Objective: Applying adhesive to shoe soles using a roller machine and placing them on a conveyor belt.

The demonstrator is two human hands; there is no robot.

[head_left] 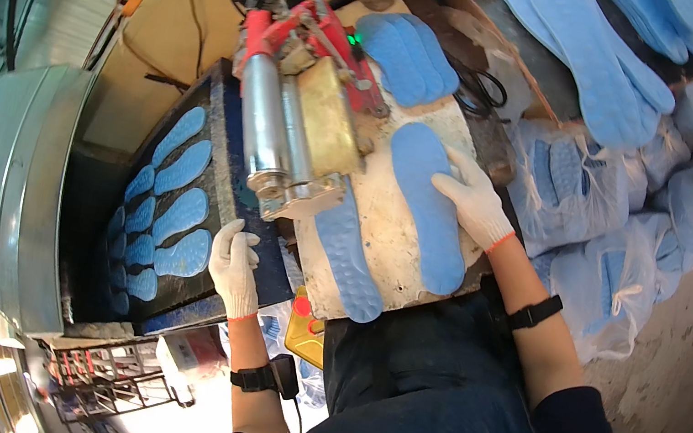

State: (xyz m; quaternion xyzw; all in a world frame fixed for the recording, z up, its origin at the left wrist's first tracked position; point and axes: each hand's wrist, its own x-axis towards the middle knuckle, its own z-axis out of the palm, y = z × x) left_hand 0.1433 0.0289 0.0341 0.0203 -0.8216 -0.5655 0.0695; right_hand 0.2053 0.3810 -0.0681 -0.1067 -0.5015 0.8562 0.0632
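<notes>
We've got our right hand [471,203] pressed flat, fingers spread, on the blue insole [428,205] running upper-left to lower-right mid-frame, while our left hand [233,269], loosely open, rests lower left.

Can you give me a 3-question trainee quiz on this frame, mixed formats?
1. True or false: the right hand rests flat on a blue insole lying on the work board.
2. Multiple choice: the left hand is nearest to
A) the bagged insoles
B) the dark tray of insoles
C) the red press head
3. Fill in: a second insole on the board lies partly under the ____ cylinder of the machine.

Key: 1 true; 2 B; 3 metal
</notes>
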